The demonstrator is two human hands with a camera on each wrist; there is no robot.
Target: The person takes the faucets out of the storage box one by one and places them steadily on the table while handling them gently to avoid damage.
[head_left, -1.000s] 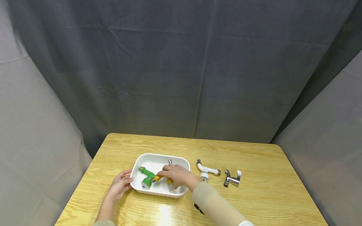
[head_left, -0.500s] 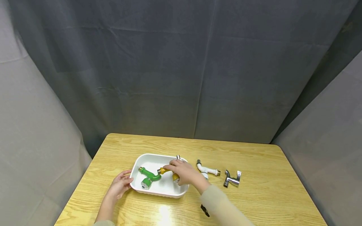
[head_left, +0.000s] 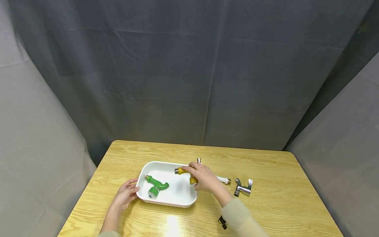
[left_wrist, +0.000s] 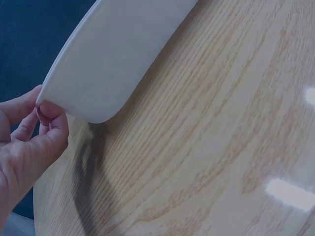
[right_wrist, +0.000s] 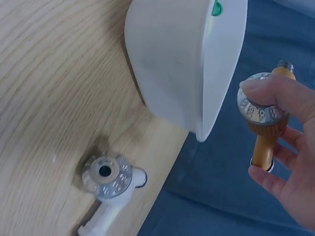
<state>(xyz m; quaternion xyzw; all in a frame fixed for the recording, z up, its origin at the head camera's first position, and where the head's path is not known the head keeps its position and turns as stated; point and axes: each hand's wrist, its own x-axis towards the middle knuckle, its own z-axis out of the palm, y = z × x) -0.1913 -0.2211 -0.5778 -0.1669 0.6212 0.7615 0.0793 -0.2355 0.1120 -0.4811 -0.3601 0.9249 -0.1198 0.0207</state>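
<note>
My left hand [head_left: 124, 194] pinches the left rim of a white plastic tub [left_wrist: 113, 54] between thumb and fingers. Inside the tub lies a green tap [head_left: 157, 186] with a clear-topped knob. Over the tub's right edge, my right hand [head_left: 203, 177] grips a yellow tap [right_wrist: 265, 147]; in the right wrist view its thumb lies across the round clear knob. The yellow tap hangs above the rim, apart from the table. Just beyond that hand, a white tap [right_wrist: 110, 196] lies on the table, partly hidden by the hand in the head view.
A chrome tap [head_left: 243, 187] with a lever handle lies on the wooden table [head_left: 281, 197], right of the white one. Dark grey cloth [head_left: 165, 82] hangs behind the table, with lighter cloth at both sides.
My right hand has lifted the yellow tap out of the tub and carried it right, past the rim. The left hand, tub and green tap look still.
</note>
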